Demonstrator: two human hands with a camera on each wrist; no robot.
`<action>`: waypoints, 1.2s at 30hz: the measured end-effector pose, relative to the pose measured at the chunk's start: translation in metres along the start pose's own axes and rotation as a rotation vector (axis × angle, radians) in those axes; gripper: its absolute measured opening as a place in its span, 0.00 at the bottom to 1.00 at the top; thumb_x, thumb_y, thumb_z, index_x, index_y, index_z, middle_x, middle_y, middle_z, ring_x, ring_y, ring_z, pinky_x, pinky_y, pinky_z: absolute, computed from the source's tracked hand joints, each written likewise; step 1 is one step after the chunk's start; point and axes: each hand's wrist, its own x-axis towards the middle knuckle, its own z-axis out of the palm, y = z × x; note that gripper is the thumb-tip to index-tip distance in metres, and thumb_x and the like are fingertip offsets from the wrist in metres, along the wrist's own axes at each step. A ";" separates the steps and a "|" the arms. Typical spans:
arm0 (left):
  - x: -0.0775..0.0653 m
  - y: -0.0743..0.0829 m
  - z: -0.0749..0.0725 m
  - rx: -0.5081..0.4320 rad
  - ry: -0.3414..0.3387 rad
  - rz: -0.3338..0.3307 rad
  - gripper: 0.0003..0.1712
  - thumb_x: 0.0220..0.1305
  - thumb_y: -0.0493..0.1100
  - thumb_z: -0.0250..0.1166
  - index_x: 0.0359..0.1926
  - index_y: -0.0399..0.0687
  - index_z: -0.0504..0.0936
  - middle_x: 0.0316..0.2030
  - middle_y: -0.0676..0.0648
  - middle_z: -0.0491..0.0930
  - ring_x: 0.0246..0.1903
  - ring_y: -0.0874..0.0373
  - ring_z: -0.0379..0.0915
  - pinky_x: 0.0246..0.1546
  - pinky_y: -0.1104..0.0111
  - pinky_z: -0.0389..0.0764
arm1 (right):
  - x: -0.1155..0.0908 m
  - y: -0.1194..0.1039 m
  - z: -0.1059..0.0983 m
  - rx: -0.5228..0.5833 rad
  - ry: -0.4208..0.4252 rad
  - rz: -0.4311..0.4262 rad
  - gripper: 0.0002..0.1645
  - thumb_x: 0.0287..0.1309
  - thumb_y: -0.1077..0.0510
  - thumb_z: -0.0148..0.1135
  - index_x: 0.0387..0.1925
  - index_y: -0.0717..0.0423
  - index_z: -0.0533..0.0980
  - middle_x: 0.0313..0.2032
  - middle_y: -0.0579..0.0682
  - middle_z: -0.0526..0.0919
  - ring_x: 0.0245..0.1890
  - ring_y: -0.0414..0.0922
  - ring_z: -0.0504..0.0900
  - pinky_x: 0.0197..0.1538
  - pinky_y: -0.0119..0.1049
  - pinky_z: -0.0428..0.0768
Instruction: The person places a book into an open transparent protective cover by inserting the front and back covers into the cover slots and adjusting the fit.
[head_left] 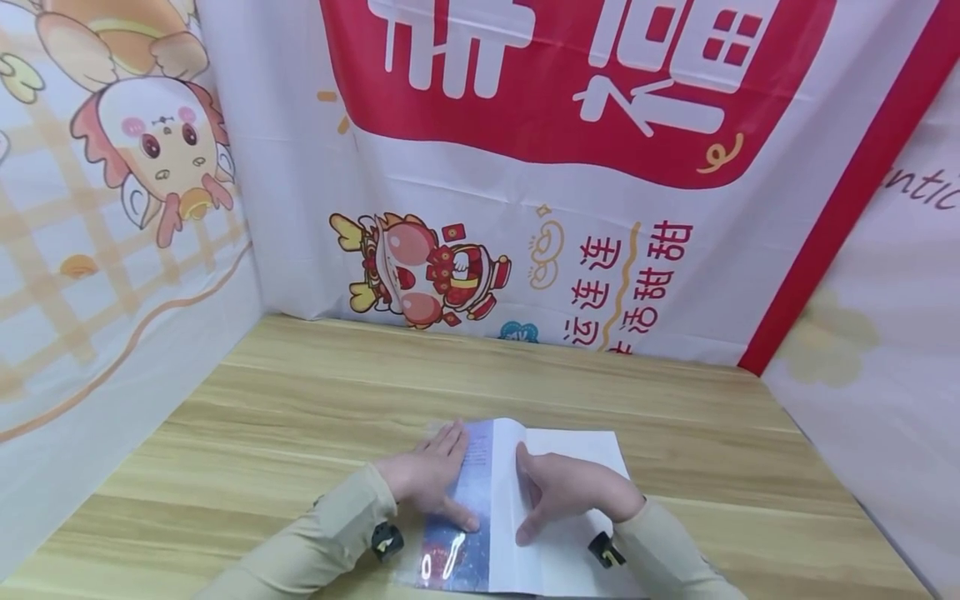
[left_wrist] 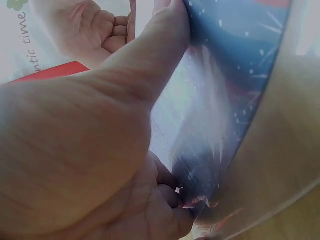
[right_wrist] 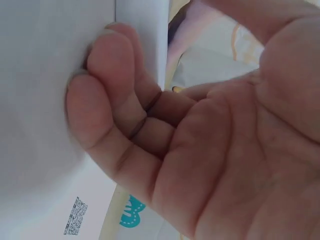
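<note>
A book with white pages [head_left: 573,554] lies opened out on the table. Along its left side is a blue cover [head_left: 468,562] with white specks and a reddish patch near the bottom; glare shows on a clear plastic film over it. My left hand [head_left: 429,479] rests on the blue cover, fingers pointing away and thumb spread toward the fold. In the left wrist view, its fingers touch the wrinkled clear film [left_wrist: 215,120]. My right hand [head_left: 566,487] stands on edge over the white side, its fingertips [right_wrist: 90,102] bent against the paper near the fold.
The wood-grain table [head_left: 315,400] runs back to a printed cloth [head_left: 465,167] hanging behind it. More printed cloth stands along the left and right sides. A dark band [head_left: 387,542] sits at the left wrist, another dark band [head_left: 606,550] at the right.
</note>
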 end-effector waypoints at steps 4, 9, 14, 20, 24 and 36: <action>0.001 0.000 0.000 0.001 0.002 0.003 0.72 0.42 0.76 0.63 0.71 0.28 0.44 0.70 0.30 0.37 0.70 0.40 0.33 0.66 0.54 0.43 | 0.000 0.001 0.000 -0.003 0.006 -0.012 0.71 0.36 0.44 0.77 0.68 0.76 0.46 0.22 0.40 0.74 0.23 0.35 0.71 0.37 0.28 0.71; 0.000 -0.001 0.000 0.002 0.011 0.001 0.73 0.41 0.76 0.63 0.71 0.28 0.44 0.70 0.30 0.37 0.70 0.40 0.33 0.66 0.53 0.43 | 0.003 0.000 0.002 -0.037 0.022 0.002 0.72 0.35 0.41 0.77 0.68 0.76 0.46 0.25 0.40 0.73 0.29 0.37 0.72 0.46 0.30 0.70; 0.000 -0.001 0.002 0.005 0.016 -0.004 0.73 0.41 0.76 0.64 0.70 0.27 0.44 0.70 0.30 0.37 0.70 0.40 0.33 0.66 0.53 0.44 | 0.005 -0.001 0.005 -0.055 0.032 0.018 0.73 0.33 0.41 0.77 0.68 0.75 0.46 0.26 0.41 0.73 0.32 0.38 0.71 0.48 0.31 0.70; 0.000 -0.001 0.002 0.014 0.023 -0.006 0.73 0.41 0.75 0.64 0.70 0.26 0.45 0.70 0.29 0.38 0.70 0.39 0.34 0.66 0.52 0.44 | 0.006 -0.005 0.007 -0.059 0.045 0.029 0.74 0.33 0.40 0.77 0.68 0.76 0.45 0.32 0.47 0.77 0.37 0.39 0.74 0.52 0.33 0.70; 0.001 -0.001 0.002 0.015 0.024 -0.009 0.73 0.41 0.76 0.64 0.70 0.27 0.45 0.70 0.30 0.38 0.70 0.39 0.34 0.66 0.52 0.44 | 0.006 -0.008 0.007 -0.059 0.049 0.061 0.74 0.33 0.39 0.77 0.68 0.76 0.46 0.40 0.52 0.79 0.42 0.41 0.74 0.56 0.37 0.69; 0.003 -0.003 0.003 -0.010 0.028 0.012 0.73 0.42 0.76 0.63 0.71 0.28 0.44 0.70 0.31 0.37 0.70 0.40 0.33 0.66 0.53 0.44 | 0.009 -0.007 0.007 0.164 0.080 0.196 0.35 0.50 0.44 0.70 0.47 0.65 0.67 0.20 0.48 0.74 0.17 0.42 0.72 0.20 0.33 0.71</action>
